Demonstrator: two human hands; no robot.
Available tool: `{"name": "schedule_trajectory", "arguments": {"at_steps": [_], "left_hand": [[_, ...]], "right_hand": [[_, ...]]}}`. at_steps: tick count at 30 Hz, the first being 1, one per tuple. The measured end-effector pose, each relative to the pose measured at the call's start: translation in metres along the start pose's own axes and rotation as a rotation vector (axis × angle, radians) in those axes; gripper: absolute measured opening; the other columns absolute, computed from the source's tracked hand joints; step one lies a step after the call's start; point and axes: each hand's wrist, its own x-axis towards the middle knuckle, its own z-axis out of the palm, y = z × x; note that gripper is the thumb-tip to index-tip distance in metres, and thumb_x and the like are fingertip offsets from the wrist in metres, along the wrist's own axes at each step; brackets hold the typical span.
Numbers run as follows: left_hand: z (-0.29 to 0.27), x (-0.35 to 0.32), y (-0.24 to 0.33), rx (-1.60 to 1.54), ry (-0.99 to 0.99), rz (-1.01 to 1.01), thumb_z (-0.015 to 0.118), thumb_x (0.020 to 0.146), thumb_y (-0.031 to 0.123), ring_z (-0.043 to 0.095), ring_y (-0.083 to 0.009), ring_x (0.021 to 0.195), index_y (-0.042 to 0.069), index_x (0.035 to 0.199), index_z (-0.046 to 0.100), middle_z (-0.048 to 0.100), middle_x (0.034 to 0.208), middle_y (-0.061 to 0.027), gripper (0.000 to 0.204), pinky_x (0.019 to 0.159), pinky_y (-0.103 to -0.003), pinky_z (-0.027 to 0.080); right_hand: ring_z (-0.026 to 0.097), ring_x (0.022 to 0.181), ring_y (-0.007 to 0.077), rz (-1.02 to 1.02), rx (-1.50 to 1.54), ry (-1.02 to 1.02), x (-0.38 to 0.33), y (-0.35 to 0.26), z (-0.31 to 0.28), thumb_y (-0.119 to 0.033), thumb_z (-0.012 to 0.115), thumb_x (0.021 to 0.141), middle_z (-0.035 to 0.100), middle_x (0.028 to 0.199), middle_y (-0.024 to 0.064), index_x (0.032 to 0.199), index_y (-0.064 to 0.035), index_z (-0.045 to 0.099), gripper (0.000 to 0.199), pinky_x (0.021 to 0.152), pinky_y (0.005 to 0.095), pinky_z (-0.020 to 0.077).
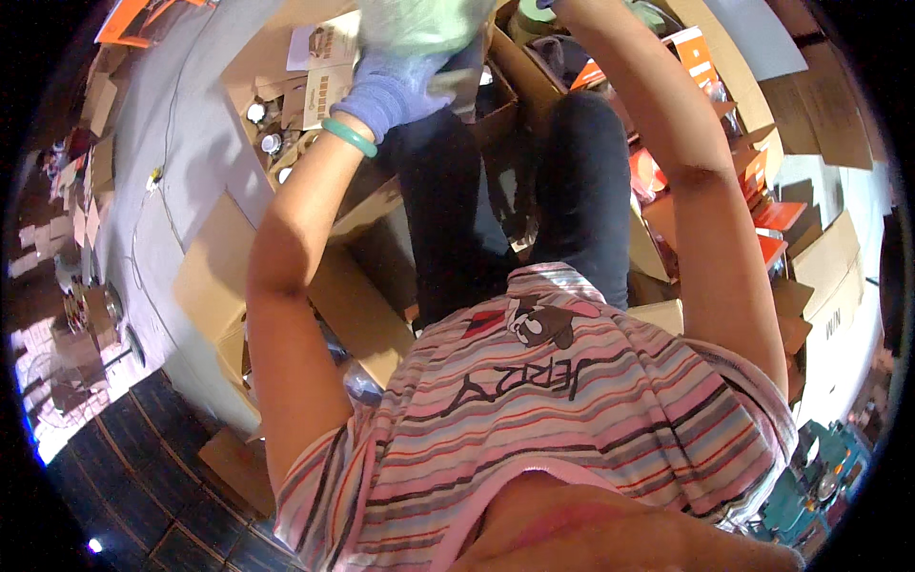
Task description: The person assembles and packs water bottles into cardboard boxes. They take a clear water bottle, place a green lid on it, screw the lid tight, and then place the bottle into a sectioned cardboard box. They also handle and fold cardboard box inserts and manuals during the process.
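Well, from where I stand I see a person bent over a crowd of open cartons, and the dark trousers (440,205) make a handy marker. Just beyond their left knee is the left hand (396,93), in a lavender knitted glove, with a green bangle (351,137) around the wrist. Its thumb stands out to the right; the other fingers are mostly hidden, so I cannot tell how far they are curled. A pale green thing (419,27), badly blurred, is right at that hand, ahead of the trousers, and whether the fingers grip it or only touch it I cannot say.

The right forearm (658,91) reaches forward past the right side of the trousers. Only a sliver of dark blue glove (546,3) shows of the right hand, so I cannot tell whether its fingers are spread or closed, or what they have hold of.

Left of the trousers, near the left wrist, white-capped bottles (272,143) stand in a carton by a white-and-brown printed box (329,91). Right of the trousers are orange-and-white boxes (694,55) and some red packages (648,174). A thin cord (170,114) runs over the pale floor (214,114), well off to the left of the trousers.
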Motion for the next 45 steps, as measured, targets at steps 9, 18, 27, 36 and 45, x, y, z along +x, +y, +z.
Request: {"name": "schedule_trajectory", "arguments": {"at_steps": [9,18,27,36,45], "left_hand": [[-0.008,-0.044,0.005,-0.255,0.206,-0.303,0.067,0.082,0.038,0.066,-0.0262,0.085,0.017,0.1,0.07,0.07,0.093,-0.0045,0.028,0.075,-0.037,0.053],[-0.003,-0.041,0.007,-0.234,0.077,-0.326,0.061,0.086,0.041,0.063,-0.0282,0.089,0.014,0.094,0.07,0.067,0.092,-0.0072,0.029,0.079,-0.041,0.05],[-0.013,-0.051,-0.007,-0.189,-0.002,-0.209,0.059,0.088,0.038,0.063,-0.0255,0.095,0.016,0.102,0.068,0.067,0.096,-0.0096,0.027,0.087,-0.04,0.048],[-0.007,-0.029,-0.039,0.138,-0.22,-0.02,0.056,0.082,0.057,0.052,-0.0234,0.118,0.022,0.106,0.066,0.065,0.116,-0.001,0.043,0.112,-0.061,0.012],[-0.043,-0.099,-0.041,-0.171,-0.182,-0.556,0.065,0.083,0.04,0.062,-0.0273,0.097,0.015,0.108,0.067,0.068,0.1,-0.0096,0.034,0.09,-0.041,0.046]], "right_hand": [[0.062,0.078,0.0165,-0.211,-0.458,-0.124,-0.072,0.039,0.016,-0.024,0.073,0.085,0.069,0.09,0.0083,0.113,-0.001,0.061,0.039,0.071,0.0316,0.0507],[0.043,0.125,0.0417,-0.761,-0.873,-0.401,-0.07,-0.005,0.023,-0.027,0.075,0.076,0.047,0.132,0.024,0.134,0.0033,0.042,0.073,0.106,0.0457,0.0342],[0.052,0.113,0.0405,-0.591,-1.043,-0.897,-0.09,0.02,0.027,-0.033,0.064,0.085,0.058,0.117,0.021,0.115,0.0017,0.058,0.046,0.102,0.0458,0.0389],[0.035,0.136,0.0314,-0.128,-0.747,-0.8,-0.143,0.038,-0.046,-0.017,0.047,0.098,0.041,0.145,0.0182,0.139,0.0022,0.042,0.046,0.114,0.0407,0.0237],[0.027,0.139,0.0356,-0.33,-0.81,-0.486,-0.148,0.037,-0.038,-0.022,0.055,0.095,0.025,0.151,0.0227,0.148,0.0018,0.019,0.068,0.115,0.0468,0.0211]]}}
